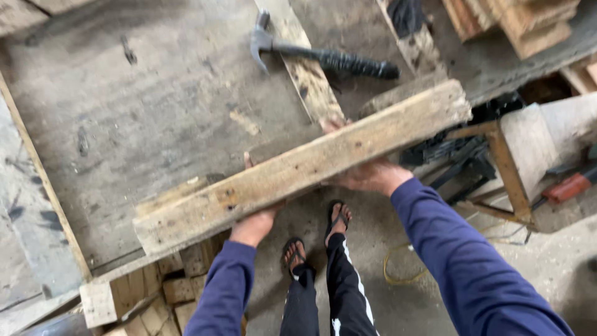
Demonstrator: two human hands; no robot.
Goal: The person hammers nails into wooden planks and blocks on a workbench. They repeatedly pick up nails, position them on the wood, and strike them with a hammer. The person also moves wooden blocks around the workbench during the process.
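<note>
A rough wooden plank [298,168] runs slantwise from lower left to upper right, held above the edge of a worn grey workbench [155,112]. My left hand [255,225] grips the plank from below near its middle-left, mostly hidden by the wood. My right hand [370,175] holds it from underneath further right, fingers curling over the far edge. Both arms wear dark blue sleeves. A claw hammer [317,56] with a black grip lies on the bench beyond the plank, across a thinner wood strip [305,68].
My sandalled feet [317,236] stand on the concrete floor below. Stacked wood blocks [168,292] sit under the bench at lower left. A wooden stool frame [510,168] and dark tools lie at right. More lumber [522,25] is piled at top right.
</note>
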